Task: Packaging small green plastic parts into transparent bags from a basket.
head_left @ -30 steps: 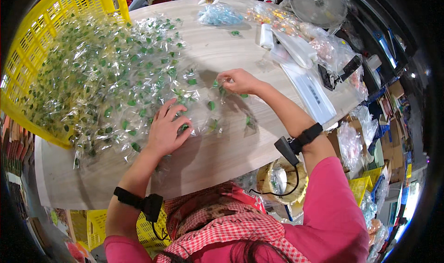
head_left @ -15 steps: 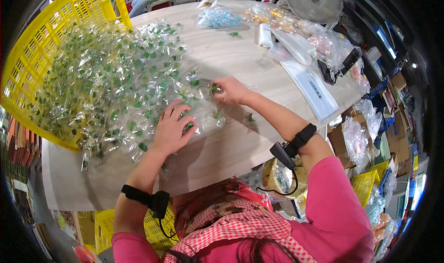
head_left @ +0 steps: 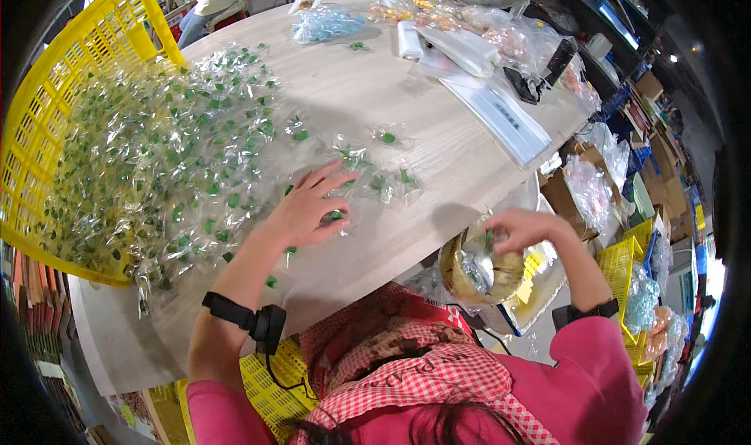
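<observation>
Table (head_left: 336,77) w/ leafy pkt pile (head_left: 180,148) at L, bucket (head_left: 508,270) below near edge, L hand (head_left: 305,212) fingers apart by pile, R hand (head_left: 518,229) pinching green-leaf pkt (head_left: 490,238) over bucket; might fall outside if pinch slips early.

Spreads left hand (head_left: 307,210) over clear, green-leafed plastic packets (head_left: 180,156) lying on a wood-grain table (head_left: 336,85) and in a yellow lattice crate (head_left: 86,46); pinches one leafy packet (head_left: 490,238) in right hand (head_left: 526,230) above a round bucket (head_left: 507,273)
</observation>
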Demonstrator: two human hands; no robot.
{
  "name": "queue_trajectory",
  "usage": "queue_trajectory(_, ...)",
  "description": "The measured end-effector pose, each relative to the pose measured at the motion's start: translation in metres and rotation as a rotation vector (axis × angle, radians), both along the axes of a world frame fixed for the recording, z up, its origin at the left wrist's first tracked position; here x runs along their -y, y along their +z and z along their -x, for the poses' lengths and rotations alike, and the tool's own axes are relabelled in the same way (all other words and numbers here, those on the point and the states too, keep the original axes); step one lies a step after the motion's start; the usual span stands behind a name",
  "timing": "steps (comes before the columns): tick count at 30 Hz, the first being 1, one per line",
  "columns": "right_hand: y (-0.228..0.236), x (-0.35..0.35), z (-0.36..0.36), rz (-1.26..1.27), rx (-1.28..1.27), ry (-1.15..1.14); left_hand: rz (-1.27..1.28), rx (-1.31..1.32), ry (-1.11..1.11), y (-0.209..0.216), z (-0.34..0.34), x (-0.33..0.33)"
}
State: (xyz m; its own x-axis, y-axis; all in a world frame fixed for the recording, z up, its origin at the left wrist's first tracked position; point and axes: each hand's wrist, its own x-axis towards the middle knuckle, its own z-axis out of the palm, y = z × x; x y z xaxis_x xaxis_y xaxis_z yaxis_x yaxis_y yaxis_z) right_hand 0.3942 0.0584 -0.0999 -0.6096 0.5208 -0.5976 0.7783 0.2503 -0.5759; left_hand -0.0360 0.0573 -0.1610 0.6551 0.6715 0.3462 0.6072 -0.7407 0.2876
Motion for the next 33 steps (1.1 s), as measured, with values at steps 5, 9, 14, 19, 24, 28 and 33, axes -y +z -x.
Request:
queue_trajectory(5, -0.031, 0.022, -0.009, -0.285, 0.023, 0.156, 0.048, -0.065, -0.043, 0.022, 0.005, 0.0)
queue_trajectory(9, 0.021, -0.011, 0.063, -0.338, -0.08, -0.215, 0.042, -0.272, 0.127, 0.024, 0.046, 0.02)
queue_trajectory(14, -0.023, -0.044, 0.143, -0.954, -0.428, -0.039, -0.027, -0.203, 0.368, 0.012, 0.031, 0.029)
queue_trajectory(19, -0.07, -0.047, 0.145, -1.093, -0.351, 0.113, -0.037, -0.24, 0.435, 0.009, 0.006, 0.023)
queue_trajectory(24, -0.068, -0.073, 0.137, -0.989, -0.434, 0.177, 0.018, -0.231, 0.41, 0.001, -0.017, -0.003)
queue_trajectory(28, -0.03, -0.097, 0.155, -0.743, -0.625, -0.242, 0.042, -0.219, 0.389, -0.007, -0.015, -0.008)
queue_trajectory(33, -0.019, -0.135, 0.217, -1.015, -0.731, -0.162, 0.015, -0.104, 0.353, -0.015, -0.004, -0.003)
